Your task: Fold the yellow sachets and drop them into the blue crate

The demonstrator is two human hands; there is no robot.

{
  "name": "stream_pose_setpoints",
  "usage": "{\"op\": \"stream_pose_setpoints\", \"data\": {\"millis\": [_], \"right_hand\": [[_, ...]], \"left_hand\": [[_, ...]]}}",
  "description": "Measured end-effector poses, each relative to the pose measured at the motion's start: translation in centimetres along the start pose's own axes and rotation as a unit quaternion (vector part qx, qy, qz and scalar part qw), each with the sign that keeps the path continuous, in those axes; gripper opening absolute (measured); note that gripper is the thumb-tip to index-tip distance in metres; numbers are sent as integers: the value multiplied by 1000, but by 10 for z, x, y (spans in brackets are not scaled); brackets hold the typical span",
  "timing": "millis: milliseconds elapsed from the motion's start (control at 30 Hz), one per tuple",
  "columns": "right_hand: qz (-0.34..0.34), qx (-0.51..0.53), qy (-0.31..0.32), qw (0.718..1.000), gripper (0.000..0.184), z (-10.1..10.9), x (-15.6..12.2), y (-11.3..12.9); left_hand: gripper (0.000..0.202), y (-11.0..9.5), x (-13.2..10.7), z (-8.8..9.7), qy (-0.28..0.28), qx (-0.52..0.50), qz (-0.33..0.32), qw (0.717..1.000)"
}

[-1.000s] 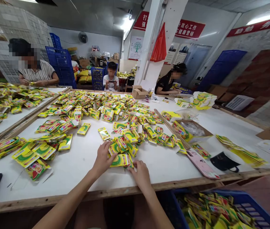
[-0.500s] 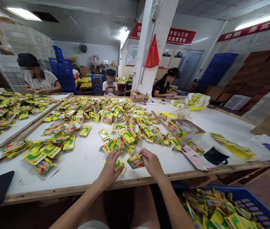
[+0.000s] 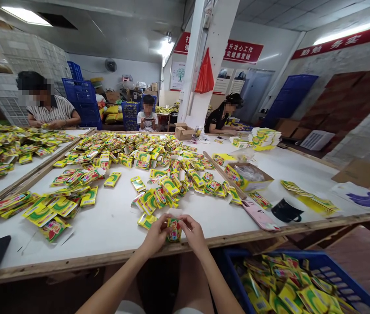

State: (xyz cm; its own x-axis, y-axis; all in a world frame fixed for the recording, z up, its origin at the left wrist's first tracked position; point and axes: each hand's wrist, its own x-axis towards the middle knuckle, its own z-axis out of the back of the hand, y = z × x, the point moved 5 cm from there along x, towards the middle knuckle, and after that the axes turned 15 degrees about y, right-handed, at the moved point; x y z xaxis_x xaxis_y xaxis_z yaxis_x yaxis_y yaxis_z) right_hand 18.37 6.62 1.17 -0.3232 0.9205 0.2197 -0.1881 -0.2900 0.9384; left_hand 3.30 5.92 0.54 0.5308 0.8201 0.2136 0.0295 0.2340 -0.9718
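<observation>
Both grips are closed on one small packet. Our left hand pinches its left edge and our right hand pinches its right, fingers curled, holding it upright just above the near edge of the bench. We judge it best to pinch only at the edges, lightly, so the printed face shows and the packet does not crease. A loose packet lies just left of the hands. The heap spreads farther back. A blue crate of packets sits below, to our right.
</observation>
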Motion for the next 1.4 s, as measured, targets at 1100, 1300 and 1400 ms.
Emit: {"op": "stream_pose_setpoints", "data": {"millis": [1100,1300,1400], "right_hand": [[19,-22,0,1000,25,-18,-1,14],[40,-344,-272,898,26,90,-75,65],[12,-456,-363,813,31,134,-108,83]], "left_hand": [[21,-18,-15,13,-71,144,-48,986],[60,-8,-26,53,42,311,2,949],[52,-1,-23,69,82,358,19,930]]}}
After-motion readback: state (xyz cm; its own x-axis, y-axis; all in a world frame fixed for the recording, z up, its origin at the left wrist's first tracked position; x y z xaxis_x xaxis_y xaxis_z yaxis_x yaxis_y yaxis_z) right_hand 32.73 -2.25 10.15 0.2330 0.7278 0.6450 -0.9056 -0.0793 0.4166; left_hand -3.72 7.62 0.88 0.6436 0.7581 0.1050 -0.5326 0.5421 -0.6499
